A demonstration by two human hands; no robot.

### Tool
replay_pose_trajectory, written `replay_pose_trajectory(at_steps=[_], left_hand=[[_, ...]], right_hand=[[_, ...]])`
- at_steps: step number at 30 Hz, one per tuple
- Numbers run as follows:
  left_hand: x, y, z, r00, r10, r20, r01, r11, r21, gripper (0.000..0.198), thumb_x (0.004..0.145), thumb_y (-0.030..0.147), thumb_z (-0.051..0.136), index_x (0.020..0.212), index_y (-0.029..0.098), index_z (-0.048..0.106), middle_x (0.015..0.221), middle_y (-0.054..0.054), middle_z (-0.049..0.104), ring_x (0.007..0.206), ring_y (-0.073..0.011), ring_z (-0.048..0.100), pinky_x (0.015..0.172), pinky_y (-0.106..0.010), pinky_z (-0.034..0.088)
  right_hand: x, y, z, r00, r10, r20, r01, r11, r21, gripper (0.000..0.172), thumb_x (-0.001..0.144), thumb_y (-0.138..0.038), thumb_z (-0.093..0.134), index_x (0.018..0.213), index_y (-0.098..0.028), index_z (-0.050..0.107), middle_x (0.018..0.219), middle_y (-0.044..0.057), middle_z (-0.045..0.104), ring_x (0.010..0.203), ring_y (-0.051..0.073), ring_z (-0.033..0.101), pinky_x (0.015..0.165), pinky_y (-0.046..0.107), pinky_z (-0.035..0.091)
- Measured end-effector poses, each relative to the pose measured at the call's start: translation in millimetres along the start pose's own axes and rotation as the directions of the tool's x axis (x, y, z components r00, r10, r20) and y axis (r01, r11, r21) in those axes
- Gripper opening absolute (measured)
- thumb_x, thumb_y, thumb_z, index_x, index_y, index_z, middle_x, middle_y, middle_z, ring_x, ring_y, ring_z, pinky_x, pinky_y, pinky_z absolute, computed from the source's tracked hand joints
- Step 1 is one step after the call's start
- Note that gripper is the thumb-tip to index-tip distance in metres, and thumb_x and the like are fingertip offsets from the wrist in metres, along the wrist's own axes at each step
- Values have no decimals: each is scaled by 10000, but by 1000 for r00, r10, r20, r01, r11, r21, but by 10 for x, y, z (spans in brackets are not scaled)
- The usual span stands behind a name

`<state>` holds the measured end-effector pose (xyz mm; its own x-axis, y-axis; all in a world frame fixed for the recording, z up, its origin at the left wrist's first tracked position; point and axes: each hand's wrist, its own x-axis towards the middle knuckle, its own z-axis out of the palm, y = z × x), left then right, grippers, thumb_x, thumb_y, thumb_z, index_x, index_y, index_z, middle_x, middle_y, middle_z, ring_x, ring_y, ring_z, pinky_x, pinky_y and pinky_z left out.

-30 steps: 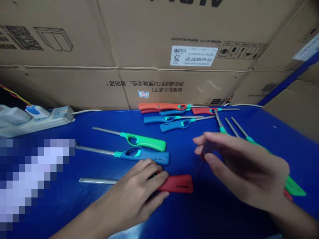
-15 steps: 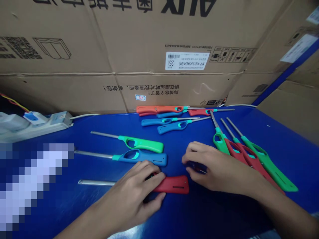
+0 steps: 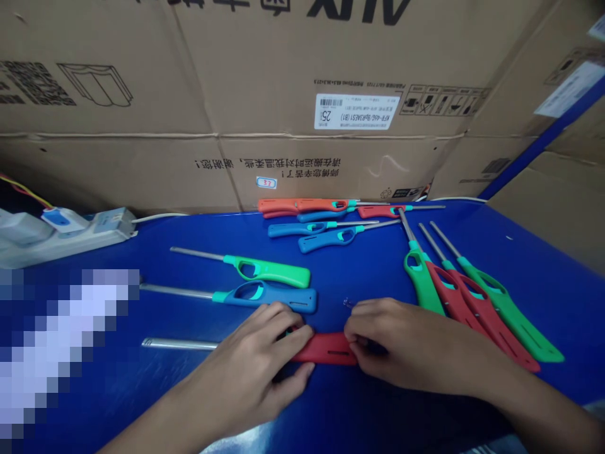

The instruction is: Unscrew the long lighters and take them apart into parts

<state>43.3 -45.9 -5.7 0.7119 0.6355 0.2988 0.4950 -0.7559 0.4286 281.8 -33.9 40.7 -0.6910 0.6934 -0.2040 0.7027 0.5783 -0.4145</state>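
Observation:
In the front middle, a red gas lighter (image 3: 326, 349) lies with its metal barrel to the left and its handle to the right. My left hand (image 3: 258, 359) is closed around it near the trigger and hides that part. At the handle's right end, my right hand (image 3: 382, 334) has its fingers curled in a pinch; what lies inside them is hidden. A small clear piece (image 3: 347, 302) shows just beyond those fingertips; I cannot tell whether it is held. Behind my left hand lie a blue lighter (image 3: 283, 299) and a green lighter (image 3: 283, 274).
Several orange, red and blue lighters (image 3: 326, 238) lie along the back by a cardboard box (image 3: 265, 82). To the right, green and red lighters (image 3: 524, 331) fan out beside my right forearm. A white power strip (image 3: 108, 230) sits at the left on the blue tabletop (image 3: 155, 391).
My right hand has moved down and slightly left, from beside the red lighter onto its handle end, and its fingers have closed up. My left hand has stayed nearly in place.

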Motion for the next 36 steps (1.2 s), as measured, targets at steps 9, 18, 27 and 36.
replay_pose_trajectory(at_steps=[9,18,27,36], left_hand=[[-14,2,4,1000,-9,21,9,1000,-14,232,914,216,545,1126,161,622,984,-97,610,949,-257,552,829,-439,508],[-7,-1,5,1000,10,-2,-10,1000,1,235,918,215,552,1134,162,625,991,-96,619,954,-256,564,830,-424,522],[25,-23,-20,1000,26,14,-26,999,-21,224,897,213,564,1096,177,660,957,-93,629,944,-244,577,844,-405,526],[42,-47,-48,998,42,44,-42,999,-4,215,888,206,560,1082,183,651,985,-91,629,947,-241,584,843,-390,526]], right_hand=[[-14,-11,118,999,-48,-15,45,985,-165,120,891,-111,480,821,-177,552,825,17,639,801,185,627,726,305,404],[-37,-4,37,997,-67,27,71,988,-136,133,906,-127,510,784,-174,539,806,-3,616,766,154,598,699,275,416],[-93,-27,88,987,-161,14,160,956,-248,129,887,-70,463,887,-150,565,878,59,649,820,200,635,828,318,451],[-190,5,-238,994,63,-88,-68,996,-58,113,923,-163,440,852,-203,519,795,-6,609,699,138,565,619,259,393]])
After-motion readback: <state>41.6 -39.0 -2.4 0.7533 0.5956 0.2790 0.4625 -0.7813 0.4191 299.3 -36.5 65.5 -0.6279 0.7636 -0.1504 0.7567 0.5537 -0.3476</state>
